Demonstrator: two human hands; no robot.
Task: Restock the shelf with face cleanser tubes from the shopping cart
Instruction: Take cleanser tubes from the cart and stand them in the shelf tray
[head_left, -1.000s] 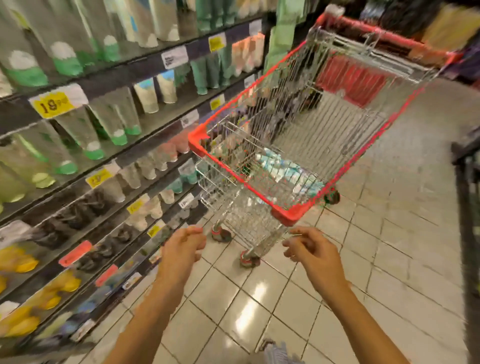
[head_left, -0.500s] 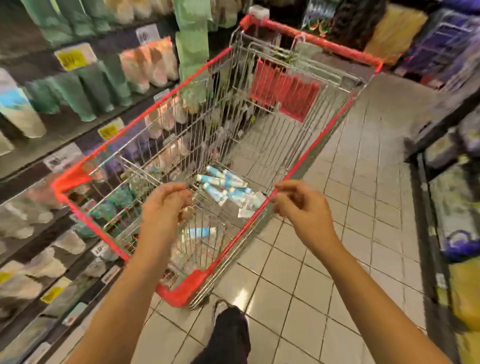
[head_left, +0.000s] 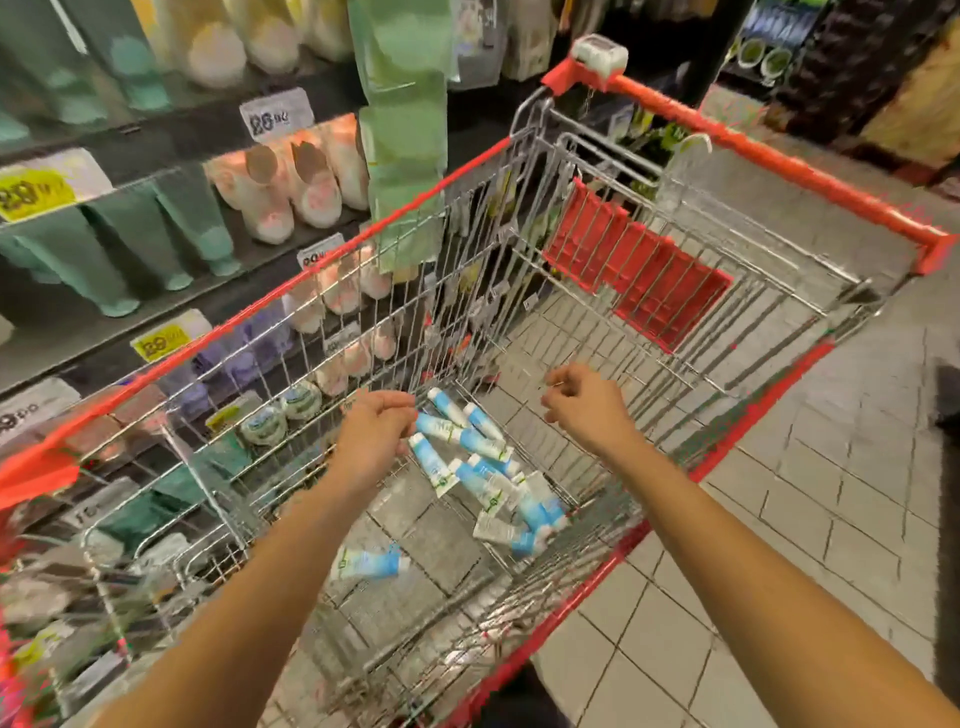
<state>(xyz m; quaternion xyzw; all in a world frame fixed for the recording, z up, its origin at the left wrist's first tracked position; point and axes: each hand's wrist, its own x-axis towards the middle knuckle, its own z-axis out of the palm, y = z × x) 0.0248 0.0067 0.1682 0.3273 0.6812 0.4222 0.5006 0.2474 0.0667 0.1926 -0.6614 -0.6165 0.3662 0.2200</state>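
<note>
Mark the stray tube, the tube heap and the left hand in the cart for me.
stray tube (head_left: 367, 564): head view, middle of its body.
tube heap (head_left: 475, 480): head view, a blue tube mid-heap.
left hand (head_left: 371, 436): head view, back of the hand.

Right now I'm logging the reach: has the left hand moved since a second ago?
Yes. The left hand has crossed forward over the cart's red rim, from outside to inside, and is beside the face cleanser tubes.
</note>
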